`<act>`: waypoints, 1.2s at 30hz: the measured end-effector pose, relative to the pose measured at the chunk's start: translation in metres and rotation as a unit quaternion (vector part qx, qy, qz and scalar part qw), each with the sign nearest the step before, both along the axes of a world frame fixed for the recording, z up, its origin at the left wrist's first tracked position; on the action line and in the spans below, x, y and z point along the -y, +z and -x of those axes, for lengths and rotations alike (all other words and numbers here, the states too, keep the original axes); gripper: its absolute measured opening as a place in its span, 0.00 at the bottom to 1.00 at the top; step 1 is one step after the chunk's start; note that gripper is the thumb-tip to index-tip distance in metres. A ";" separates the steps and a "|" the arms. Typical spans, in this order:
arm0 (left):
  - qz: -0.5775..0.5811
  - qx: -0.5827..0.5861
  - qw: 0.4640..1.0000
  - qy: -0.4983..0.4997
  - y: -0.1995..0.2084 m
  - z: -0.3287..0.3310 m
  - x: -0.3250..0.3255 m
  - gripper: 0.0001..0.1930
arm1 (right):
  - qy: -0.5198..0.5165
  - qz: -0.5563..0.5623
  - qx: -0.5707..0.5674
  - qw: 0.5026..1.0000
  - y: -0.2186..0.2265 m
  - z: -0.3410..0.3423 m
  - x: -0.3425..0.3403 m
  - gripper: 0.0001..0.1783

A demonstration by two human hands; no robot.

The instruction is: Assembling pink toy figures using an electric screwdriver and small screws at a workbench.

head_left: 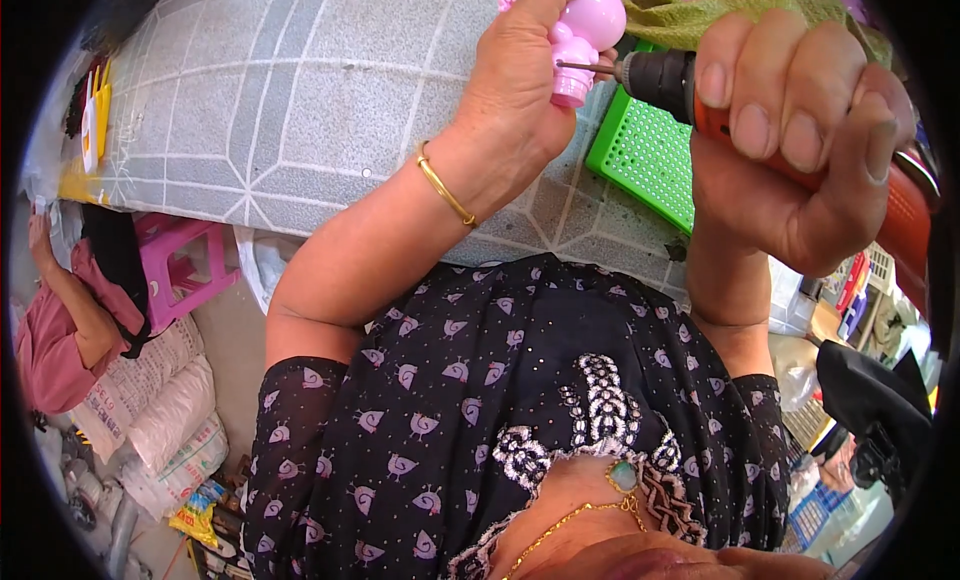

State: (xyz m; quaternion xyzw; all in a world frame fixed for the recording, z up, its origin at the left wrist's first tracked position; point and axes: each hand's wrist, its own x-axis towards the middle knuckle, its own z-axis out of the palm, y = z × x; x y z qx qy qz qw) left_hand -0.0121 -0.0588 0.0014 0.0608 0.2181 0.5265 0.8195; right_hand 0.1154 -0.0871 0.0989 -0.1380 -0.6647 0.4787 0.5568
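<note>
The left hand [520, 90] is closed around a small pink plastic toy [585, 35], with the thumb and fingers [545, 0] wrapped over its rounded top so that only its right side and its ribbed neck show past the hand. The toy is held up in the air above the grey patterned surface [300, 90], not resting on it.

The right hand [800, 150] is clenched tight around the orange body of an electric screwdriver [690, 90]; four fingers [760, 90] are curled over the top of the handle. The black front end of the tool sticks out to the left of that hand, and its thin metal bit touches the neck of the toy, just right of the left hand.

A green perforated basket [645, 155] lies on the surface right below the toy and the tool. A gold bangle [445, 190] sits on the left wrist, below the toy.
</note>
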 end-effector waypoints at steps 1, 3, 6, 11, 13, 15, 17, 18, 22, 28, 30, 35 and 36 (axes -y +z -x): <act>0.011 -0.003 1.000 0.011 0.001 -0.001 0.000 0.10 | -0.004 0.011 -0.006 1.000 -0.001 0.002 0.000 0.12; 0.012 -0.010 1.000 0.012 -0.001 -0.002 0.001 0.10 | -0.007 0.022 -0.011 1.000 -0.002 0.003 0.000 0.12; 0.000 -0.020 1.000 0.015 -0.002 -0.001 0.001 0.10 | -0.004 0.006 -0.004 1.000 -0.003 0.003 0.001 0.12; -0.020 -0.020 1.000 0.010 0.002 -0.001 -0.003 0.10 | -0.014 0.001 -0.052 0.999 -0.002 0.003 -0.005 0.07; -0.314 -0.037 0.946 0.073 -0.001 0.002 -0.005 0.13 | -0.019 0.007 -0.068 0.997 0.004 -0.004 -0.008 0.07; -0.195 -0.032 0.980 0.003 0.005 0.009 -0.005 0.15 | -0.028 0.028 -0.095 0.995 0.012 -0.020 -0.010 0.08; -0.073 -0.032 0.995 -0.064 0.009 0.013 -0.008 0.17 | -0.034 0.047 -0.123 0.991 0.019 -0.038 -0.010 0.08; -0.073 0.046 0.993 -0.086 0.007 0.014 -0.010 0.20 | -0.072 0.060 -0.136 0.986 0.020 -0.048 -0.010 0.10; -0.079 0.130 0.983 -0.106 0.013 0.007 -0.014 0.27 | -0.209 0.090 -0.147 0.963 0.014 -0.066 0.000 0.11; -0.163 0.144 0.970 -0.105 0.019 0.015 -0.009 0.29 | -0.389 0.081 -0.069 0.915 -0.010 -0.098 0.019 0.24; -0.236 0.106 0.962 -0.087 0.023 0.020 -0.008 0.32 | -0.494 0.112 0.036 0.861 -0.010 -0.101 0.033 0.27; -0.355 -0.041 0.934 -0.002 0.052 0.017 0.011 0.32 | -0.602 0.117 0.245 0.751 -0.047 -0.169 0.073 0.42; -0.363 -0.085 0.927 0.022 0.050 0.016 0.012 0.33 | -0.604 0.115 0.238 0.751 -0.044 -0.169 0.081 0.42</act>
